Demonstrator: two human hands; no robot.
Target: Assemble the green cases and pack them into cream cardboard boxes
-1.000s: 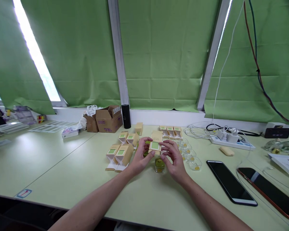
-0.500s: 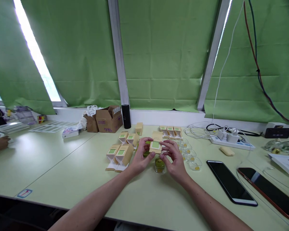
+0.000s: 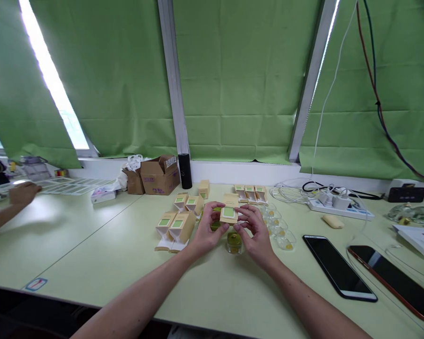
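Between my two hands is a small tan cardboard box with a green label window, held above the table. My left hand grips its left side, thumb at the lower front edge. On the right side, the fingers and thumb of my right hand close on the same box. Just below it on the table stands a small clear jar with a green lid. Another green-lidded jar is partly hidden behind my left fingers. Clear plastic cups with yellow bits stand in rows beside my right hand.
Several open tan boxes stand left of my hands, and more stand behind. Two phones lie at right near a power strip. A carton and a black cylinder are at the back. Another person's hand is far left.
My hands and the small box stay almost in place. At far left the other person's hand has moved right and up, over the sheets.
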